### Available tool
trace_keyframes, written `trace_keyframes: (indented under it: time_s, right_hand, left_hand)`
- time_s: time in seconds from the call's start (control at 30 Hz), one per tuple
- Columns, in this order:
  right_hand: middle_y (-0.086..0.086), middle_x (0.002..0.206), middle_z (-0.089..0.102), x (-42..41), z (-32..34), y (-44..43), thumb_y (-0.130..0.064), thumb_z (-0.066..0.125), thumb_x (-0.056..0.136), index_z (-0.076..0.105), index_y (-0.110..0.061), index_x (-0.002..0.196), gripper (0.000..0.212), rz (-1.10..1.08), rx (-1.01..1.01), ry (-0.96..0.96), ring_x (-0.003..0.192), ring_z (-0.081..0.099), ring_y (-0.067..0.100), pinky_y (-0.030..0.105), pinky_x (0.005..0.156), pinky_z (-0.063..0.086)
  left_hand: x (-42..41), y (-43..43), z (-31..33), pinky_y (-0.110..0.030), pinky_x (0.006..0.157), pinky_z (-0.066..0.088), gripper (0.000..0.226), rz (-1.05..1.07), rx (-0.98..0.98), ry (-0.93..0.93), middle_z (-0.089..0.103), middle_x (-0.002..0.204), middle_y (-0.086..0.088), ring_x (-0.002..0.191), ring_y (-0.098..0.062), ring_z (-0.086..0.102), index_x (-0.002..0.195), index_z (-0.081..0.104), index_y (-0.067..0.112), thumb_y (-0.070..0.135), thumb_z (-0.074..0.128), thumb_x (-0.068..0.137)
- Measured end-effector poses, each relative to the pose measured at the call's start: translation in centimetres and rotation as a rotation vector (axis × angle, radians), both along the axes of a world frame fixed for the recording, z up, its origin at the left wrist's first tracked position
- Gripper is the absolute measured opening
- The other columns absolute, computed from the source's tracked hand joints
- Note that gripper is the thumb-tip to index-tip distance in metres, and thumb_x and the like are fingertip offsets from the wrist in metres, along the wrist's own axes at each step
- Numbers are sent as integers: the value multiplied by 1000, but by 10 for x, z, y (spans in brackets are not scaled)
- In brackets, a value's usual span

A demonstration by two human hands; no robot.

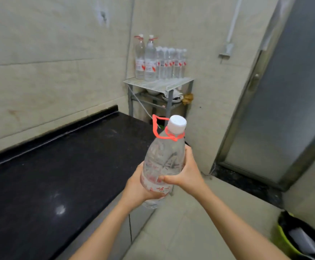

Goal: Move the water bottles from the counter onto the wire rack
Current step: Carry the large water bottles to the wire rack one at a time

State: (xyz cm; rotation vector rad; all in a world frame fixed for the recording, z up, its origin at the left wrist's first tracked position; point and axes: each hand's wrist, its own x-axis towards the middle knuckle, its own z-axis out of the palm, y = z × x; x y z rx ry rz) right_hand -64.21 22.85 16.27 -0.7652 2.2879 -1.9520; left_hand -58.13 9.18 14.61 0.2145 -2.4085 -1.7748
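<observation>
Head view: both hands hold one large water bottle (163,162) in mid-air, off the counter's (49,175) right edge, cap tilted away toward the wire rack (160,84). Left hand (139,186) cups its lower body from underneath, fingers wrapped round. Right hand (187,171) grips its side, thumb across the front. Red loop handle (157,126) at the neck. On rack's top shelf, back-left corner: 2 tall bottles (145,59); smaller bottles (171,62) in a row along the back edge. Green bin (301,241) on floor, lower right.

Red characters on the held bottle (163,160) blur past reading. Labels on the rack bottles (150,61), at twelve o'clock, are illegible too.
</observation>
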Motion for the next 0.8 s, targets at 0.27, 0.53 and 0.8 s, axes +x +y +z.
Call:
trace_keyframes:
  time_s: [0.27,0.53,0.8]
  right_hand:
    - [-14,116,52,-62,-17,102,-23,83,37,39,-32,108,84,-286,-20,-55,100,53,-18,6,82,43]
    - [-16,116,52,-177,-18,175,-23,85,38,36,-31,115,91,-435,69,-111,100,53,-17,12,87,46]
    - [-15,116,52,-267,-17,224,-40,81,34,36,-33,116,94,-514,66,-143,106,55,-8,15,88,47]
  left_hand:
    - [-116,83,-52,-30,88,54,91,-295,65,-6,69,107,6,102,-9,65,118,53,23,29,81,32]
    - [-250,161,-64,-4,71,46,84,-488,242,-12,62,104,13,86,16,60,109,47,24,11,82,34]
    - [-354,209,-68,-10,82,47,93,-560,235,-34,64,113,11,101,7,61,121,48,23,26,85,35]
